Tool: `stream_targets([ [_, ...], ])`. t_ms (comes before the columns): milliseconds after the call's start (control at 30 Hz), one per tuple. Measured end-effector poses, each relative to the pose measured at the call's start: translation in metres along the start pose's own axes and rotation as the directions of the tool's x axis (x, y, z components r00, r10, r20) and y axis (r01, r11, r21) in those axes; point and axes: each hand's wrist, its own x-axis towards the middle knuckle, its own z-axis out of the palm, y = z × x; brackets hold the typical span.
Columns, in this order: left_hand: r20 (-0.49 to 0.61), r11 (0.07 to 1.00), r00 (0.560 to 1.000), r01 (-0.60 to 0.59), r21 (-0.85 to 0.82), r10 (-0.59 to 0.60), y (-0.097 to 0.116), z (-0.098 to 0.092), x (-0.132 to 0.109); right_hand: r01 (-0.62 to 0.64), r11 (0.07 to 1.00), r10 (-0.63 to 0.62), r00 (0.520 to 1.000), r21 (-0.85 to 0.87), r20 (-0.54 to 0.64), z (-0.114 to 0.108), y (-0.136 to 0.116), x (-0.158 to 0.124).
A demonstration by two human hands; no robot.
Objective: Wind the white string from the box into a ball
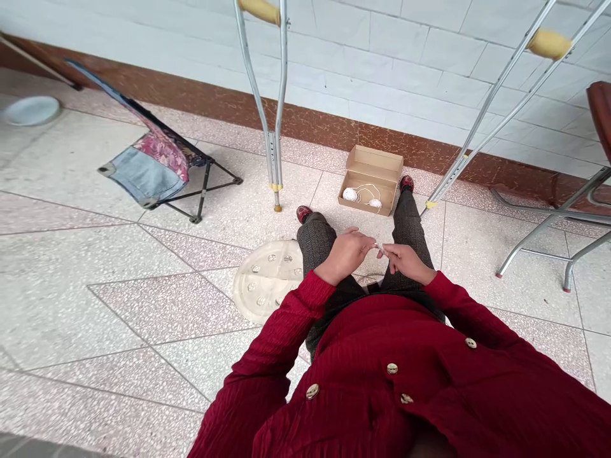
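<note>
White cord (379, 247) pinched in our right hand (405, 263), left hand (346, 252) grip unclear; a loose pinch could drop it.

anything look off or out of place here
The folding camp chair with denim and floral fabric on the left looks odd: it slants steeply on its black metal frame, as if tipped backward toward the wall.
</note>
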Motion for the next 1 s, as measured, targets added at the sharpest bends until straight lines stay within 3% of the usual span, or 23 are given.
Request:
stream_targets([
  [100, -0.042, 0.999, 0.999, 0.007, 0.054, -0.004, -0.008, -0.006, 0.003, -0.064, 0.956, 0.007, 0.981, 0.287, 0.195, 0.001, -0.015, -0.013],
  [167, -0.030, 0.999, 0.999, 0.039, 0.008, -0.038, -0.007, -0.001, 0.001, -0.089, 0.885, -0.023, 0.972, 0.458, 0.233, -0.001, -0.026, -0.020],
  [333, 0.068, 0.961, 0.990, 0.137, -0.242, -0.124, 0.007, 0.031, -0.012, -0.089, 0.709, -0.066, 0.979, 0.699, 0.191, -0.007, -0.043, -0.025],
  [433, 0.102, 0.954, 0.976, 0.210, -0.213, -0.192, 0.012, 0.048, -0.017, -0.045, 0.654, -0.042, 0.995, 0.755, 0.096, -0.006, -0.044, -0.018],
  [533, 0.179, 0.971, 0.964, 0.216, -0.100, -0.196, 0.013, 0.054, -0.017, 0.048, 0.692, 0.013, 0.997, 0.721, -0.079, -0.008, -0.035, -0.003],
  [633, 0.238, 0.987, 0.959, 0.159, -0.012, -0.151, 0.014, 0.050, -0.012, 0.099, 0.830, 0.040, 0.971, 0.549, -0.234, -0.013, -0.017, 0.017],
  [700, 0.241, 0.992, 0.962, 0.122, 0.035, -0.127, 0.016, 0.043, -0.006, 0.066, 0.917, 0.044, 0.964, 0.392, -0.264, -0.015, 0.000, 0.028],
  [800, 0.195, 0.991, 0.977, 0.067, 0.119, -0.089, 0.015, 0.029, 0.007, -0.002, 0.981, 0.040, 0.981, 0.196, -0.188, -0.014, 0.022, 0.035],
  [867, 0.155, 0.987, 0.986, 0.036, 0.154, -0.061, 0.009, 0.019, 0.017, -0.028, 0.989, 0.035, 0.998, 0.143, -0.048, -0.013, 0.029, 0.034],
  [1000, 0.106, 0.988, 0.992, 0.054, 0.147, -0.070, -0.009, 0.004, 0.037, -0.104, 0.942, 0.012, 0.960, 0.318, 0.279, -0.024, 0.020, 0.026],
])
